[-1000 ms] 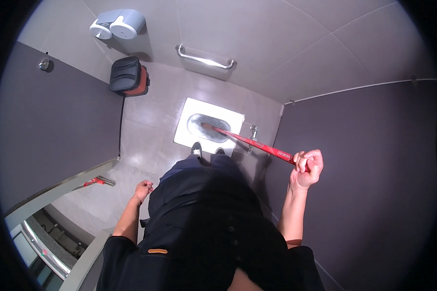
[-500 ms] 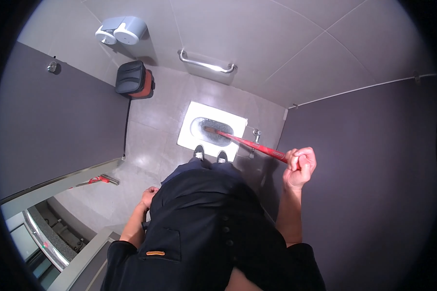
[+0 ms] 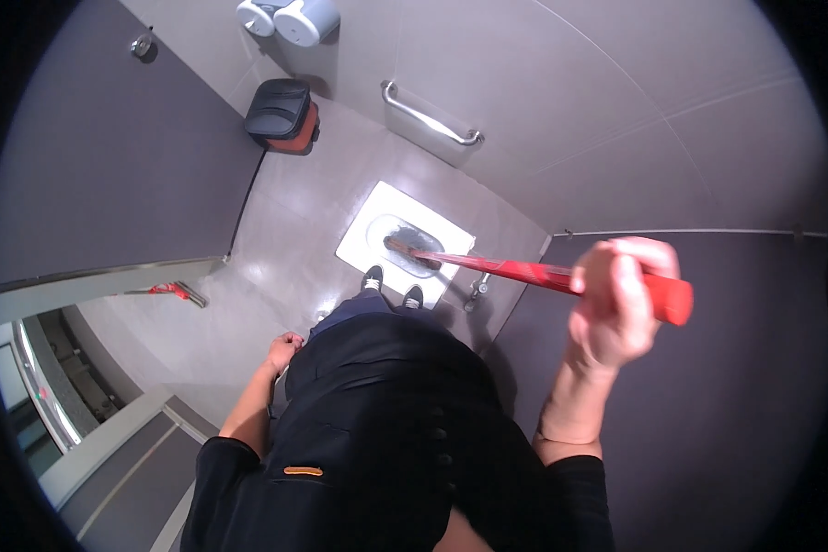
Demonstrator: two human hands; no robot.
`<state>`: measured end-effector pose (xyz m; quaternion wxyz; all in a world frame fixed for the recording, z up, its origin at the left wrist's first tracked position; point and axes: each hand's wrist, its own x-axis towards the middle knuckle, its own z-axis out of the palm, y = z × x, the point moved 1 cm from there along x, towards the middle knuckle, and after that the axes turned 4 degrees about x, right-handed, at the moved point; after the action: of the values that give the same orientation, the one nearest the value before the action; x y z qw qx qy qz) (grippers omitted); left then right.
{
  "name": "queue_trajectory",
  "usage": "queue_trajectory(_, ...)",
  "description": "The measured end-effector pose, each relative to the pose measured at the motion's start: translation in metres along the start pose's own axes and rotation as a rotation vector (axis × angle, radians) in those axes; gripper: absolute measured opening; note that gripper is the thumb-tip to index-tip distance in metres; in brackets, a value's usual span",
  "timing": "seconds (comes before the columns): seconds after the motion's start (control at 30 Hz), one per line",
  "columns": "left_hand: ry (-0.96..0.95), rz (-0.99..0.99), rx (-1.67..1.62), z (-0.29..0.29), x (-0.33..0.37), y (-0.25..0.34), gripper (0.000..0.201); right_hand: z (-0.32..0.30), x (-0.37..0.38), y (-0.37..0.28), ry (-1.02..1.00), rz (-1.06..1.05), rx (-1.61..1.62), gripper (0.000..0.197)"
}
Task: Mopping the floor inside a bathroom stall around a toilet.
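Note:
My right hand (image 3: 624, 299) is wrapped round the thick red grip of a long-handled toilet brush (image 3: 515, 269), with the end of the grip sticking out past my fist. From there the shaft slants down and left. Its brownish head rests inside the bowl of a white squat toilet (image 3: 359, 241) in the floor; fine detail of the head is hard to make out. At my left side my left hand (image 3: 287, 350) hangs beside my dark clothing, fingers loosely curled, with nothing visible in them. My shoes stand at the near edge of the toilet.
A black-and-red bin (image 3: 281, 110) stands by the far wall, below a paper dispenser (image 3: 305, 20). A metal grab bar (image 3: 431, 120) and pipe valve (image 3: 477, 287) are near the toilet. Grey partitions (image 3: 110, 166) flank me. A red squeegee-like tool (image 3: 179, 293) lies left.
My right hand has come up and to the right, nearer the camera, tilting the brush handle. The brush head stays in the bowl. My view has turned slightly.

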<state>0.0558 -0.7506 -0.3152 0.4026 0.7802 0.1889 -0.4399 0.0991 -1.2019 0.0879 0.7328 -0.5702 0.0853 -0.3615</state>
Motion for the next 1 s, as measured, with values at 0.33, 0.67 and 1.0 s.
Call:
queue_trajectory(0.33, -0.016, -0.033, -0.127, 0.007, 0.007, -0.017, 0.012, -0.011, 0.025, -0.069, 0.017, -0.09, -0.053, 0.014)
queue_trajectory(0.67, -0.011, -0.029, -0.154, -0.017, -0.001, -0.013, 0.01, -0.094, -0.021, 0.113, -0.02, 0.063, -0.042, 0.006)
queue_trajectory(1.0, -0.039, -0.067, -0.162, -0.007, -0.011, 0.01, 0.01, -0.048, -0.019, 0.108, 0.004, 0.038, -0.049, 0.009)
